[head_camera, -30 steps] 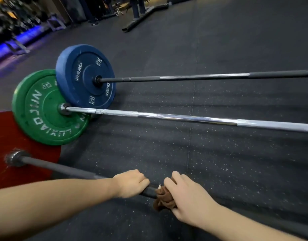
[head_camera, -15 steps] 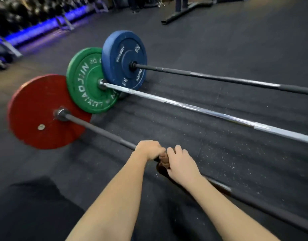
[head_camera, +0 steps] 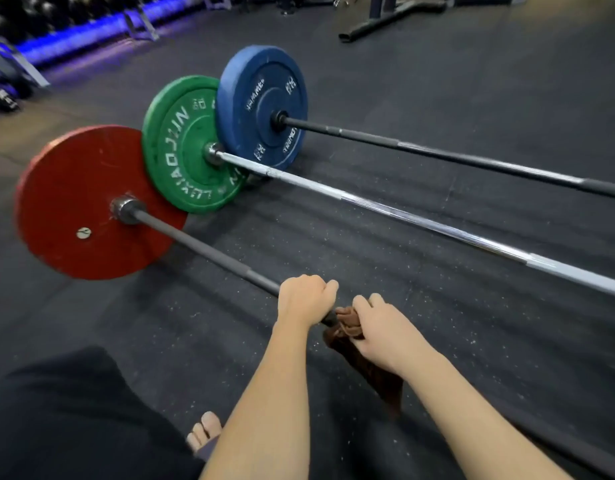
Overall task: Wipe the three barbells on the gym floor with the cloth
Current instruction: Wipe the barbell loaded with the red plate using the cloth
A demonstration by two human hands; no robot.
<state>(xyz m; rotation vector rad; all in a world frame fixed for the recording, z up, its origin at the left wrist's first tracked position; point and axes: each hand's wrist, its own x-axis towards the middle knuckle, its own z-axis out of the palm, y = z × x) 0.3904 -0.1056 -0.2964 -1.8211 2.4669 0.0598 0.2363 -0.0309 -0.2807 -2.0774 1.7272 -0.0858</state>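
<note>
Head view: your left hand (head_camera: pixel 304 299) curls round the nearest barbell (head_camera: pixel 209 252) on the gym floor (head_camera: pixel 368 258), your right hand (head_camera: pixel 382 327) grips the soft, limp cloth (head_camera: pixel 365 362) bunched on it; stiff, heavy steel, I reckon, so squeeze and slide.

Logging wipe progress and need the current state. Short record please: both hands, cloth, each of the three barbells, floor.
left hand: fingers curled bare round the dark grey steel bar, beside the right hand
right hand: grips the brown fabric cloth on the same bar; a tail hangs below
near: dark grey steel bar, round red plate
middle: chrome bar, round green plate, no hand on it
far: black bar, round blue plate, no hand on it
surface: black speckled rubber floor
</note>
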